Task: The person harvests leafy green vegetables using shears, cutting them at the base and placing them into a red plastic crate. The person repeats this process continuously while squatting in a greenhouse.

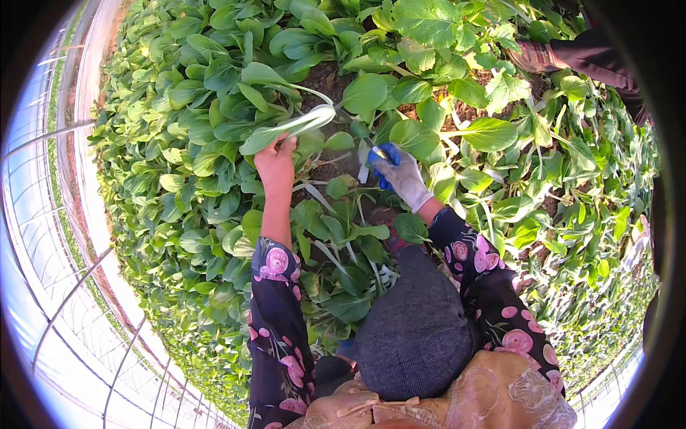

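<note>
My bare left hand [276,161] grips a leafy green plant with pale stalks, like bok choy [316,119], by its leaves; the white base points right, above the soil. My right hand [396,174] wears a white glove with blue palm and fingers. It is closed around a thin tool [379,152], whose far part is blurred or hidden among the leaves. Cut or loose leafy greens [321,197] with white stalks lie on the soil just below and between both hands.
Dense rows of leafy greens [203,128] stand at the left. Another person's shoe and dark trouser leg [584,56] are at the upper right. My knee [412,322] is bent in front of me. Greenhouse hoops and plastic film [80,268] run along the left edge.
</note>
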`<move>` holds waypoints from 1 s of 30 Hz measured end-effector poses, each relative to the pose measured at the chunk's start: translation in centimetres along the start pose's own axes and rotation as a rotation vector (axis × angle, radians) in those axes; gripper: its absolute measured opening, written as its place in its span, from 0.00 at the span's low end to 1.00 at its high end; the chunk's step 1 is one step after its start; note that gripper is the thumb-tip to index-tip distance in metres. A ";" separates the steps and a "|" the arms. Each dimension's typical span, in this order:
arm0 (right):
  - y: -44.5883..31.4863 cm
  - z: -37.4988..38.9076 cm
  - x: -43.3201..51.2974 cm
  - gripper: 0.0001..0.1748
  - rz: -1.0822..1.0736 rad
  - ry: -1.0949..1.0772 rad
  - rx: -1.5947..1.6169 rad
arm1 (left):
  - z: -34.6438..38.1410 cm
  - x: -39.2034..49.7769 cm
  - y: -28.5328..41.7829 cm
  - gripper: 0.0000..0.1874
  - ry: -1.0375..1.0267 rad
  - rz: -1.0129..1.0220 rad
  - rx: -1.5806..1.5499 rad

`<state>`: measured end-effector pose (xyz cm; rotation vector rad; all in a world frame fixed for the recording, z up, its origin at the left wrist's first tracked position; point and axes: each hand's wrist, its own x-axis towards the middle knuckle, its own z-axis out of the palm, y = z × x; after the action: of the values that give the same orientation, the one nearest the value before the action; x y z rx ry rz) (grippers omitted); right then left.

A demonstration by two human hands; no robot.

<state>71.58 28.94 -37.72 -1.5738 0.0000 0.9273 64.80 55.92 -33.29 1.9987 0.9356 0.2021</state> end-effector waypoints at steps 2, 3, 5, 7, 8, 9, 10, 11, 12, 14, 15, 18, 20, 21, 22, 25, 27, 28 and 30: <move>-2.1 -0.9 -2.3 0.14 -0.053 -0.039 0.440 | -0.5 -2.5 1.1 0.14 0.038 0.037 -0.519; -3.3 -0.8 -2.6 0.16 -0.197 -0.019 0.514 | -1.0 -3.7 1.8 0.16 0.052 0.078 -0.473; -5.8 -1.5 -2.9 0.21 -0.151 -0.118 0.477 | -2.1 -6.0 3.4 0.20 0.081 0.115 -0.359; -7.9 -1.3 -2.6 0.24 -0.156 -0.237 0.555 | -2.4 -9.2 4.9 0.24 0.090 0.115 -0.388; -8.6 -0.9 -2.5 0.26 -0.175 -0.292 0.598 | -2.6 -10.7 5.5 0.22 0.103 0.106 -0.373; -9.1 -0.5 -2.6 0.27 -0.130 -0.383 0.660 | -2.5 -11.6 5.9 0.20 0.114 0.123 -0.356; -9.5 0.0 -2.7 0.27 -0.071 -0.402 0.648 | -1.8 -12.2 6.2 0.20 0.098 0.126 -0.571; -9.6 0.4 -3.0 0.27 0.003 -0.426 0.630 | -2.1 -12.8 6.4 0.18 0.108 0.149 -0.416; -9.6 0.3 -3.5 0.27 -0.033 -0.450 0.596 | -2.8 -13.7 6.5 0.17 0.120 0.170 -0.259; -9.2 -0.3 -4.8 0.27 -0.084 -0.508 0.510 | -3.7 -15.7 6.5 0.13 0.119 0.176 -0.001; -9.0 -0.3 -5.2 0.26 -0.108 -0.488 0.446 | -3.9 -16.4 6.4 0.12 0.078 0.163 0.048; -8.0 -1.0 -6.3 0.23 0.048 -0.510 0.356 | -3.9 -18.2 6.4 0.11 0.001 0.211 0.101; -7.1 -1.2 -6.8 0.22 0.141 -0.457 0.371 | -3.6 -19.2 6.9 0.10 -0.007 0.265 0.185; -6.7 -1.2 -7.0 0.21 0.161 -0.440 0.398 | -3.5 -19.6 7.3 0.10 -0.013 0.302 0.198; -6.3 -1.2 -7.3 0.20 0.176 -0.432 0.474 | -3.4 -20.0 7.9 0.12 -0.032 0.244 0.117; -5.6 -1.8 -7.6 0.23 0.214 -0.411 0.459 | -5.4 -21.5 10.1 0.12 0.130 0.004 0.003; -5.6 -1.8 -7.7 0.22 0.125 -0.429 0.376 | -6.6 -21.4 11.4 0.15 0.322 0.274 0.132; -5.7 -1.8 -7.8 0.22 0.082 -0.447 0.337 | -6.8 -21.2 11.9 0.15 0.256 0.363 0.288; -6.0 -1.5 -8.2 0.22 0.129 -0.502 0.280 | -6.3 -20.4 12.6 0.18 0.023 0.569 0.594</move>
<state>69.79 25.16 -28.33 -1.0633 -0.1189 1.3432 54.27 42.18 -15.53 2.7942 0.4352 0.2817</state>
